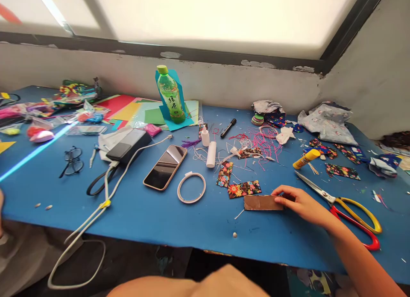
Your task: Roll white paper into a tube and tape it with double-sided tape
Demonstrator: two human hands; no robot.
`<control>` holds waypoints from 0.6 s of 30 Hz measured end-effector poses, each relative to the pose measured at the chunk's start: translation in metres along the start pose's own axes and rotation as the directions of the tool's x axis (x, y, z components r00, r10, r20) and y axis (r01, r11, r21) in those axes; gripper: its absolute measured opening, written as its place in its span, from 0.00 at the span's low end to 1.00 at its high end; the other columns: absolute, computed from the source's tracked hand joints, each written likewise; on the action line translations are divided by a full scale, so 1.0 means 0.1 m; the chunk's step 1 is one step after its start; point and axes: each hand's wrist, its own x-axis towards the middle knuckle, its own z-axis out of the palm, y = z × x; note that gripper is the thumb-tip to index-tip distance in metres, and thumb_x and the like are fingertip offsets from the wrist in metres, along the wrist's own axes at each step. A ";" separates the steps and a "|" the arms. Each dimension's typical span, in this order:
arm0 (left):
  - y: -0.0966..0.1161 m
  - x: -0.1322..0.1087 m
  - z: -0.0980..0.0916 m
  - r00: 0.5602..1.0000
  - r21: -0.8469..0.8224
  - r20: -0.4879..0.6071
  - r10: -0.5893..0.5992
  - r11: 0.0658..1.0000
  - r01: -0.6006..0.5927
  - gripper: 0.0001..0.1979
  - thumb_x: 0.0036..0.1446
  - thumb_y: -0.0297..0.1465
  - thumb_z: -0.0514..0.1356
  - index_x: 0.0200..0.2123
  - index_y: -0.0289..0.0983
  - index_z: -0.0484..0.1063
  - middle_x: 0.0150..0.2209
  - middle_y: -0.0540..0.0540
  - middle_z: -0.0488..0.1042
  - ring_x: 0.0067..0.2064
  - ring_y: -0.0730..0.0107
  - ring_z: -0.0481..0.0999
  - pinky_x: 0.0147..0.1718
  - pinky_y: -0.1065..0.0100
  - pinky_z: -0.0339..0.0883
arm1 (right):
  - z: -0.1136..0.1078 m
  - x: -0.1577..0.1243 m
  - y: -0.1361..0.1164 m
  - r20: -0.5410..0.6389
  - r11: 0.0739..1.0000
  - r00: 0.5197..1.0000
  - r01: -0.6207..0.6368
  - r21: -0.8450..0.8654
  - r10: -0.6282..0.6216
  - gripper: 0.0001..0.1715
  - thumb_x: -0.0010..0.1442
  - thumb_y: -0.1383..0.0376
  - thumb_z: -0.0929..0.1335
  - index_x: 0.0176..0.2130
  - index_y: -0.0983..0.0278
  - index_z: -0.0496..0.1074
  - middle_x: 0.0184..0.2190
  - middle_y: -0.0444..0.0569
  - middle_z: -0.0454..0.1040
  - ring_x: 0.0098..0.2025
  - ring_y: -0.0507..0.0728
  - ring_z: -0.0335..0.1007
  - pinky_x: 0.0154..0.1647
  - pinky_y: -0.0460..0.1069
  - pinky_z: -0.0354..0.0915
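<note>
My right hand (pixel 296 201) pinches the right end of a flat brown cardboard strip (pixel 261 203) between thumb and fingers, low over the blue table. A thin white stick (pixel 239 214) pokes out near the strip's lower left corner. Just behind the strip lies a floral fabric piece (pixel 245 189), with a second floral piece (pixel 224 174) beside it. Large scissors (pixel 329 198) with yellow and red handles rest to the right of my hand, blades slightly apart. A yellow glue stick (pixel 306 158) is behind them. My left hand is out of view.
A phone (pixel 165 167), a white ring (pixel 191 188), a power bank (pixel 128 145) with a white cable and a green tea bottle (pixel 171 96) occupy the left and middle. Pink threads (pixel 264 141) tangle behind the fabric. Glasses (pixel 73 161) lie far left. The blue table (pixel 205 228) ends nearby.
</note>
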 end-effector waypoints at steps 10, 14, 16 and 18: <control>-1.05 0.25 -0.02 0.925 0.289 -0.187 -0.331 0.881 0.374 0.11 0.62 0.32 0.53 0.40 0.35 0.74 0.42 0.39 0.76 0.42 0.57 0.76 0.43 0.57 0.71 | 0.03 -0.13 0.11 -0.034 0.983 0.991 0.125 -0.137 -0.131 0.17 0.62 0.52 0.64 0.39 0.60 0.75 0.39 0.50 0.74 0.39 0.58 0.71 0.41 0.53 0.67; -0.86 0.31 -0.08 0.949 0.116 -0.162 -0.269 0.950 0.289 0.10 0.64 0.31 0.52 0.40 0.36 0.72 0.41 0.43 0.76 0.43 0.61 0.75 0.44 0.60 0.68 | 0.00 -0.04 -0.01 -0.238 0.962 0.946 0.171 -0.215 -0.221 0.18 0.62 0.53 0.64 0.46 0.59 0.74 0.45 0.53 0.73 0.44 0.60 0.70 0.46 0.55 0.67; -0.69 0.46 -0.11 0.982 -0.112 -0.066 -0.179 0.979 0.171 0.09 0.64 0.32 0.52 0.40 0.37 0.72 0.40 0.45 0.76 0.42 0.66 0.74 0.43 0.65 0.67 | -0.01 0.01 -0.12 -0.232 0.960 0.938 0.218 -0.176 -0.256 0.22 0.60 0.53 0.67 0.50 0.59 0.71 0.48 0.53 0.72 0.44 0.59 0.71 0.44 0.54 0.69; -0.56 0.70 -0.11 0.996 -0.356 0.063 -0.059 0.931 0.077 0.07 0.63 0.32 0.54 0.38 0.38 0.72 0.37 0.48 0.75 0.39 0.70 0.74 0.41 0.69 0.66 | -0.01 0.07 -0.22 -0.149 0.939 0.927 0.336 -0.077 -0.344 0.29 0.58 0.53 0.69 0.57 0.57 0.66 0.54 0.53 0.69 0.52 0.60 0.67 0.46 0.53 0.69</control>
